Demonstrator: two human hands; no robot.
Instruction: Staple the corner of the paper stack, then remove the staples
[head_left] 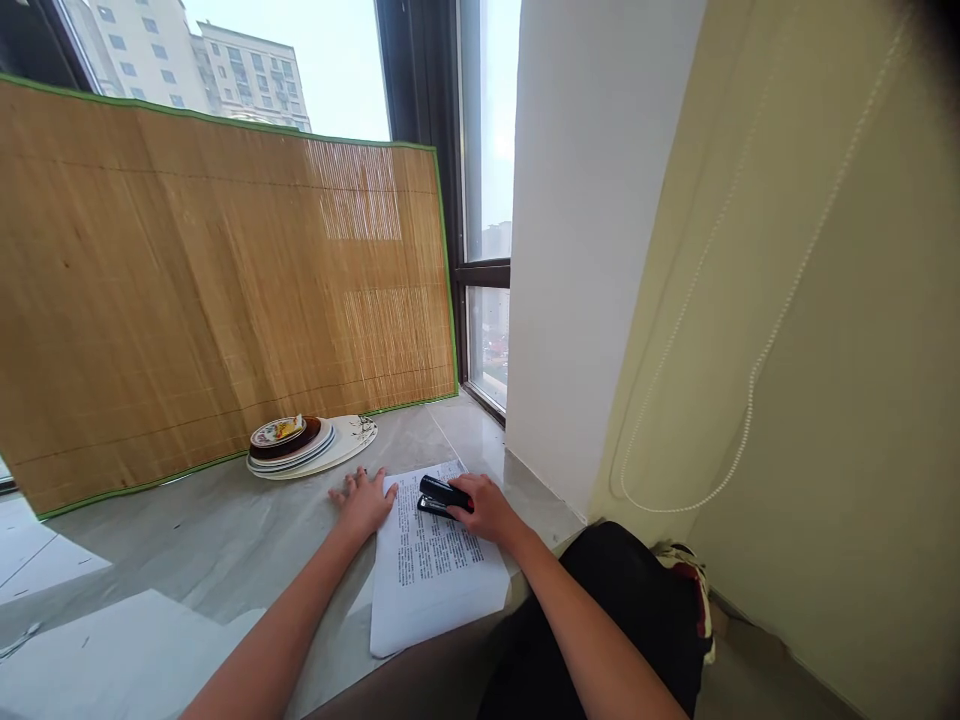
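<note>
A stack of printed paper sheets (439,600) lies on the grey stone sill. My right hand (487,508) is closed round the rear part of a black stapler (436,487), just over the printed text. The front of the stapler points left, and a gap shows between its top arm and its base. My left hand (364,503) lies flat with its fingers spread on the sill, its thumb at the left edge of the sheets. Whether the stapler rests on the paper or hovers just above it, I cannot tell.
A pile of plates (349,437) stands behind my left hand. A bamboo mat (225,290) with green edging leans against the window. To the right are a white wall pillar (585,250), a looped bead chain (750,400) and a black fabric item (637,590).
</note>
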